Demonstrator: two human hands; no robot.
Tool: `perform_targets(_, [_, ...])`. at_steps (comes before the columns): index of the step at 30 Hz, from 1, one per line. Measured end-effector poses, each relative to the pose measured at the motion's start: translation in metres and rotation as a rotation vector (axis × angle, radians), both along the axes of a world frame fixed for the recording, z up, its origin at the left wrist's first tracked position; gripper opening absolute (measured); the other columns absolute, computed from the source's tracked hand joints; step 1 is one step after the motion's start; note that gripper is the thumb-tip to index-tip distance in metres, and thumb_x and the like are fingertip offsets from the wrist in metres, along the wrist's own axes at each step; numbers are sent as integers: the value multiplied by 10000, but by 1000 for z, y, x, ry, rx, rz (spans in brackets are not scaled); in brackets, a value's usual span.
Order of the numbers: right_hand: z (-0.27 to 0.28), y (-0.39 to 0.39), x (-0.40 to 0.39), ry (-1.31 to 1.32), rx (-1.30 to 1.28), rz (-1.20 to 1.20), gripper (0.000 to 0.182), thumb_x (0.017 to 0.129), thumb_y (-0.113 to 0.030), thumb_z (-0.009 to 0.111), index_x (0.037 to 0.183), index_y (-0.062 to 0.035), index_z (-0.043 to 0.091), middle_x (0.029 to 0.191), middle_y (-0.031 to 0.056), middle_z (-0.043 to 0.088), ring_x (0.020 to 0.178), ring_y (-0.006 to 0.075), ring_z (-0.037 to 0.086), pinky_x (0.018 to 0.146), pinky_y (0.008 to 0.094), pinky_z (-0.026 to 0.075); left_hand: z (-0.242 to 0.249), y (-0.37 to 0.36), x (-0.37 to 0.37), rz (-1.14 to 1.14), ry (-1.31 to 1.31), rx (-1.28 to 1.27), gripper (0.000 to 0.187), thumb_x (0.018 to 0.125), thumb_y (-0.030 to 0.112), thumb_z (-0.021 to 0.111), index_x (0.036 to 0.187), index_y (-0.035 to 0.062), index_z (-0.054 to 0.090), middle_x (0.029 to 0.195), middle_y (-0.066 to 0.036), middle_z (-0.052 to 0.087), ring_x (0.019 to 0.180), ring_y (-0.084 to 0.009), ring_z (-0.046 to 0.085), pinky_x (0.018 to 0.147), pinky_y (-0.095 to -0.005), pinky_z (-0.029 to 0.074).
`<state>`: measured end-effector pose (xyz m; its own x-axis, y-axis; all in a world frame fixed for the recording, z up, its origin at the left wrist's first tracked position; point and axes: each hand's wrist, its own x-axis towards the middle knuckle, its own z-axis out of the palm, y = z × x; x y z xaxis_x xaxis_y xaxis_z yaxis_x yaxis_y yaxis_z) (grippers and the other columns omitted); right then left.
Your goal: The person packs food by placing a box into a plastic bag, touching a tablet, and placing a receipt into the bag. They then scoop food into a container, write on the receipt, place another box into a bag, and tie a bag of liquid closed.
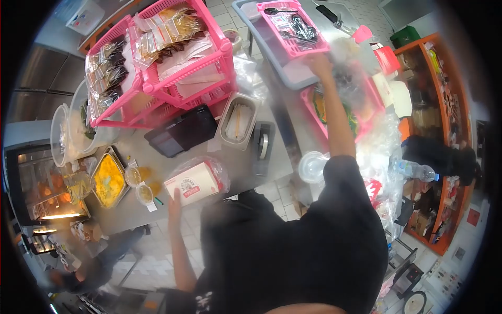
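My left hand (175,203) is at the near left corner of a white and red takeaway box (192,182), its fingers closed on the edge. Clear plastic wraps the far side of this box, which lies at the front of the steel counter. My right arm stretches far forward, and my right hand (319,66) is at the near edge of a small pink basket (320,47). Packed black plastic cutlery (303,29) lies in that basket, which stands on a grey tub (293,76). The right fingers are small and blurred.
Pink stacked baskets (151,86) hold sachets at the back left. Near them are a dark tablet (183,131), a steel pan (227,128) and a tray of yellow food (108,180). Clear plastic bags (384,152) crowd the right side. Another person (99,267) is at lower left.
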<state>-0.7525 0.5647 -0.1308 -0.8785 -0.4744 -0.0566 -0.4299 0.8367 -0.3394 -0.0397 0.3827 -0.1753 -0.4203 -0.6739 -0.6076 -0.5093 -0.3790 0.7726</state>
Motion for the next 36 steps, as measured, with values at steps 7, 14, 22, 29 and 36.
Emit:
perform_targets(7, [6, 19, -36, -102, -205, 78, 380, 777, -417, 709, 1044, -150, 748, 980, 123, 730, 926, 270, 690, 845, 405, 506, 27, -1, -14, -55, -13, -20, 578, 1041, 424, 437, 1368, -51, 467, 1297, -115, 571, 1184, -172, 517, 1041, -307, 372])
perform_targets(14, [50, 20, -30, 178, -509, -32, 320, 834, -351, 702, 878, -36, 675, 802, 117, 702, 788, 249, 677, 712, 351, 509, 48, -3, -26, -141, -153, -80, 585, 1031, 445, 453, 1348, -45, 487, 1265, -94, 592, 1137, -162, 538, 1008, -294, 391])
perform_targets(22, [120, 27, 26, -21, -823, -76, 185, 925, -204, 658, 984, -29, 649, 803, 70, 700, 721, 95, 634, 610, 245, 485, 84, -11, -48, -159, -185, -305, 525, 935, 330, 658, 1312, -11, 530, 1226, -125, 616, 1110, -213, 580, 976, -337, 423])
perform_targets(29, [146, 22, 178, -505, -1111, 91, 230, 873, -74, 708, 1082, 13, 666, 939, 41, 699, 781, 79, 625, 664, 211, 482, 123, 16, -105, -863, -312, -1076, 1025, 561, 312, 885, 1435, 92, 397, 1365, -171, 482, 1294, -392, 408, 1102, -570, 255])
perform_targets(36, [36, -5, 397, -963, -1261, -267, 243, 927, -138, 662, 1128, -1, 671, 1054, 67, 688, 902, 128, 641, 786, 279, 525, 85, -13, -64, -810, -85, -914, 1164, 527, 300, 887, 1498, 97, 277, 1417, -189, 383, 1342, -394, 354, 1131, -594, 214])
